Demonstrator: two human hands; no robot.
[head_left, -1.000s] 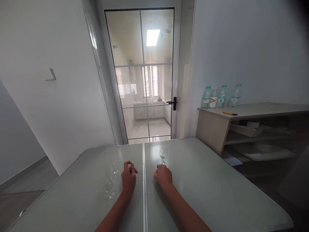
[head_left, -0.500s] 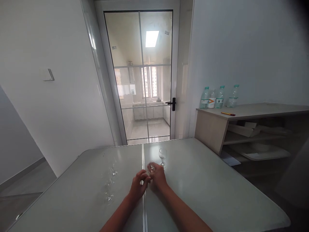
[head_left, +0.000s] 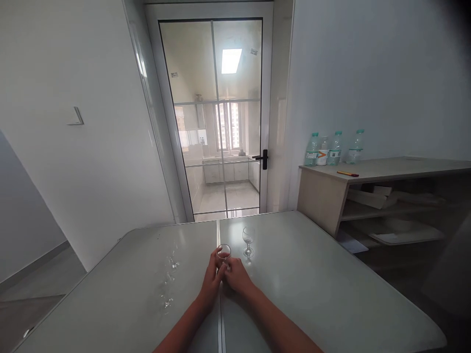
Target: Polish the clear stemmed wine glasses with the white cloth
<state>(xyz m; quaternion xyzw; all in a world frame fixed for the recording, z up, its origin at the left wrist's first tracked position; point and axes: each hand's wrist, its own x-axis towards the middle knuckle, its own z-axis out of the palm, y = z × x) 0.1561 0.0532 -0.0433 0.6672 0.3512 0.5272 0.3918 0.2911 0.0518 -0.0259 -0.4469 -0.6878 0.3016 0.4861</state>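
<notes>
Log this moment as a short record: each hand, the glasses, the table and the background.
Left hand: fingers curved around the held glass
Right hand: at the same glass, lower down; grip partly hidden
Standing glass: upright, stemmed, beyond the right hand
Left-side glassware: clear pieces left of the hands; outlines and exact count unclear
Table: pale, glossy, with a light seam running lengthwise
Cabinet: at right, four bottles and a thin red-and-yellow item on top
Door: glazed, dark handle
</notes>
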